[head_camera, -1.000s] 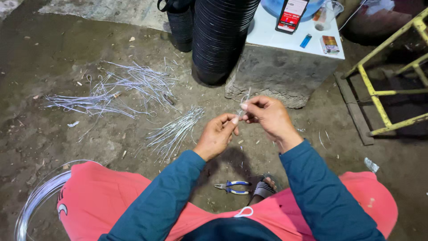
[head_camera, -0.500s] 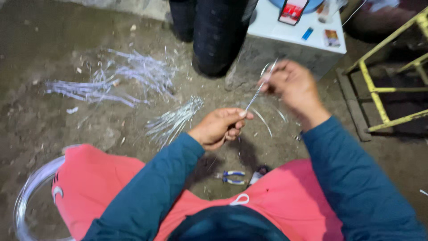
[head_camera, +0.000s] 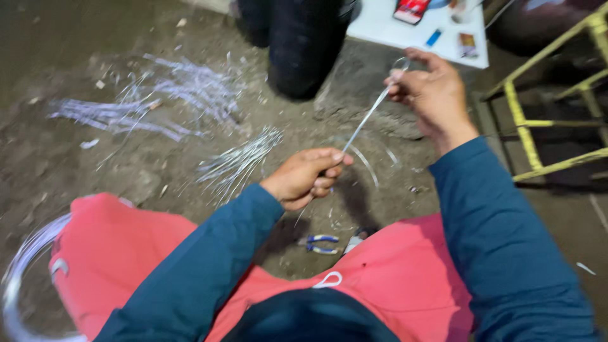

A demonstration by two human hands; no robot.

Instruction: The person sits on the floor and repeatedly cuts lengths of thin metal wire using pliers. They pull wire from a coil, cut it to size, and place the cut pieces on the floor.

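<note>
Wire coil (head_camera: 25, 266): lies on the floor at the far left, beside the person's knee.
Cut wire bundles (head_camera: 237, 164): loose heaps spread over the dirt floor from left to middle; the nearest lies just beside the left hand.
Left hand (head_camera: 307, 177): fingers curled shut, pinching the lower end of a thin wire (head_camera: 367, 120).
Pliers (head_camera: 320, 244): blue-handled, on the floor between the knees, untouched.
Wire: runs taut and slanted up to the right, between both hands.
Right hand (head_camera: 430, 95): raised, fingers closed round the wire's upper end, near the white surface (head_camera: 380, 25) at the top edge.
Risk: I judge the springy wire could slip from a pinch and whip, or its cut tip could prick a finger, since both grips are bare and narrow.
</note>
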